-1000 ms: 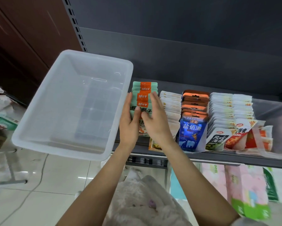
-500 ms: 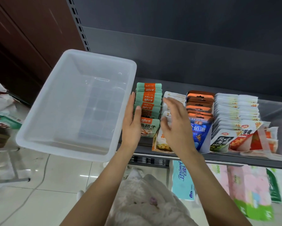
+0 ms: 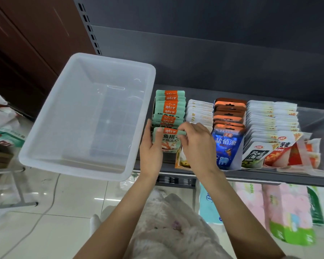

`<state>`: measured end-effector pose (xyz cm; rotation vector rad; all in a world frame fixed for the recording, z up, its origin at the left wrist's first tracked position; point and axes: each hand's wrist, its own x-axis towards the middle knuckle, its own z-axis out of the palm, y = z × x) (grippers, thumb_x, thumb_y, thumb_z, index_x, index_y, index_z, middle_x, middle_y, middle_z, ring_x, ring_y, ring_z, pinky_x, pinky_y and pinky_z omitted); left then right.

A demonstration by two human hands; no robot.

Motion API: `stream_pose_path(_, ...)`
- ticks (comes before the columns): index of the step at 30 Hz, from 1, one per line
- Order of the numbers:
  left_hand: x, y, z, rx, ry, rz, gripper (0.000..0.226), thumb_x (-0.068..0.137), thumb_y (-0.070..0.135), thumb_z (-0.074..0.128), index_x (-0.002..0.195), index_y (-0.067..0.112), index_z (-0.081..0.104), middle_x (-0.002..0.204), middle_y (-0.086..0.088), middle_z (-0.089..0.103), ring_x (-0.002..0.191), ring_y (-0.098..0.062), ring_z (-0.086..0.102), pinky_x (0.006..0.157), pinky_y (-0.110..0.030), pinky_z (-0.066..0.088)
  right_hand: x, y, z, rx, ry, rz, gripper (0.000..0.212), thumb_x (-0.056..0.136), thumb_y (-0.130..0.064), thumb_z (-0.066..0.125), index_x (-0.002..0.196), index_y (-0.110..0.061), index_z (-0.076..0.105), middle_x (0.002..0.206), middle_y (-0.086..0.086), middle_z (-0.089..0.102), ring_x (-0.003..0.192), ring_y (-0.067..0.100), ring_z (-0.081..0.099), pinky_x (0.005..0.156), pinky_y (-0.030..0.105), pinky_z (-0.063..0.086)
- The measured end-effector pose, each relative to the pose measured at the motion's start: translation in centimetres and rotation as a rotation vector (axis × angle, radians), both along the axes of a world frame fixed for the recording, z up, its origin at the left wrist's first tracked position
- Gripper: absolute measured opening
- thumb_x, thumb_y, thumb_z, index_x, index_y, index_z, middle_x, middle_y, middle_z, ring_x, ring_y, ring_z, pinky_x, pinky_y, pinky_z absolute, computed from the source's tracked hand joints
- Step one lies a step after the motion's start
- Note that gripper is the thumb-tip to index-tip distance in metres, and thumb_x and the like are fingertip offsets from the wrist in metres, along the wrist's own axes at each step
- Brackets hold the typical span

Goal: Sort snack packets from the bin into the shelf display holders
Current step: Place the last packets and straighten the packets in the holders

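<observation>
A clear plastic bin (image 3: 45,146) rests on the shelf's left end with nothing visible inside. To its right a row of green-and-orange snack packets (image 3: 169,111) stands in a display holder. My left hand (image 3: 150,146) grips the left edge of the front green packet (image 3: 169,140), thumb on its face. My right hand (image 3: 196,144) pinches that packet's top right corner. Beside them stand white packets (image 3: 199,113), orange-and-blue packets (image 3: 227,141) and more white packets (image 3: 266,120).
The grey shelf (image 3: 251,175) runs right, with loose red-and-white packets (image 3: 292,154) at its far right. Tissue packs (image 3: 288,212) hang on the level below. A metal stand (image 3: 13,193) and bags lie at left on the tiled floor.
My right hand came back left from the blue packets onto the front green packet's top corner. My left hand shifted to hold that packet's left edge.
</observation>
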<state>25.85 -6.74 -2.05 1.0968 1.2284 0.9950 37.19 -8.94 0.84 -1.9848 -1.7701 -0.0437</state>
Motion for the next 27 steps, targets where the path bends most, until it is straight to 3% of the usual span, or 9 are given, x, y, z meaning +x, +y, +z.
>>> stream_pose_path(4, 0.1, 0.1, 0.1, -0.020, -0.052, -0.007, 0.048, 0.099, 0.030, 0.044, 0.144, 0.018, 0.034, 0.132, 0.003, 0.055, 0.118, -0.004, 0.054, 0.098, -0.020, 0.045, 0.0, 0.1, -0.5, 0.005, 0.003, 0.022, 0.032, 0.061, 0.006, 0.080, 0.083, -0.009, 0.061, 0.072, 0.006, 0.063, 0.065, 0.024, 0.058, 0.049, 0.023, 0.037)
stream_pose_path(9, 0.3, 0.4, 0.9, -0.050, -0.111, 0.009, 0.048, 0.099, 0.035, 0.042, 0.144, 0.020, 0.035, 0.131, 0.005, 0.056, 0.118, -0.003, 0.054, 0.104, -0.031, 0.043, -0.2, 0.0, -1.1, 0.010, 0.011, 0.090, 0.029, 0.074, 0.002, 0.071, 0.099, -0.008, 0.059, 0.092, 0.011, 0.061, 0.076, 0.027, 0.061, 0.051, 0.032, 0.051)
stream_pose_path(12, 0.1, 1.0, 0.8, -0.060, -0.155, -0.004, 0.051, 0.096, 0.034, 0.040, 0.144, 0.019, 0.035, 0.135, 0.000, 0.053, 0.123, -0.012, 0.051, 0.106, -0.038, 0.041, 0.0, 0.1, -1.3, 0.031, -0.037, 0.112, 0.028, 0.077, -0.002, 0.072, 0.100, -0.011, 0.060, 0.103, 0.012, 0.057, 0.075, 0.023, 0.062, 0.050, 0.029, 0.050)
stream_pose_path(16, -0.9, 1.7, 0.5, -0.016, -0.093, 0.014, 0.040, 0.098, 0.013, 0.033, 0.137, 0.013, 0.043, 0.132, -0.004, 0.055, 0.119, -0.016, 0.055, 0.095, -0.029, 0.049, 0.3, 0.2, -1.6, 0.074, -0.174, 0.150, 0.018, 0.078, -0.014, 0.075, 0.090, -0.015, 0.062, 0.103, 0.007, 0.062, 0.064, 0.020, 0.061, 0.053, 0.027, 0.048)
stream_pose_path(19, -2.1, 2.0, 0.8, 0.092, 0.023, -0.001, 0.032, 0.096, -0.005, 0.038, 0.121, 0.013, 0.050, 0.118, 0.003, 0.060, 0.112, -0.003, 0.058, 0.082, -0.016, 0.050, 0.7, -0.1, -1.7, 0.089, -0.202, 0.205, 0.015, 0.075, -0.014, 0.078, 0.084, -0.013, 0.066, 0.101, 0.007, 0.064, 0.063, 0.020, 0.061, 0.055, 0.027, 0.048)
stream_pose_path(21, -3.3, 2.7, 1.1, 0.264, 0.261, -0.047, 0.031, 0.091, -0.009, 0.046, 0.106, 0.017, 0.055, 0.107, 0.008, 0.061, 0.098, 0.008, 0.059, 0.075, -0.007, 0.046, 0.7, -0.3, -1.6, 0.079, -0.195, 0.215, 0.017, 0.070, -0.015, 0.082, 0.080, -0.013, 0.069, 0.101, 0.008, 0.066, 0.063, 0.020, 0.063, 0.056, 0.027, 0.051)
stream_pose_path(24, -5.3, 4.4, 1.3, 0.387, 0.523, -0.176, 0.019, 0.085, 0.001, 0.064, 0.087, 0.019, 0.063, 0.087, 0.006, 0.066, 0.076, 0.007, 0.060, 0.066, -0.004, 0.045, 0.5, -0.3, -1.2, 0.027, -0.145, 0.214, 0.017, 0.068, -0.016, 0.084, 0.076, -0.012, 0.070, 0.103, 0.006, 0.067, 0.063, 0.019, 0.065, 0.056, 0.026, 0.051)
stream_pose_path(27, -6.3, 6.1, 1.5, 0.355, 0.622, -0.342, 0.013, 0.080, 0.012, 0.074, 0.091, 0.017, 0.070, 0.084, 0.006, 0.068, 0.070, 0.003, 0.060, 0.066, -0.003, 0.045, 0.8, -0.1, -0.3, -0.071, -0.040, 0.226, 0.012, 0.072, -0.019, 0.081, 0.076, -0.016, 0.069, 0.107, 0.002, 0.065, 0.066, 0.017, 0.067, 0.056, 0.024, 0.049)
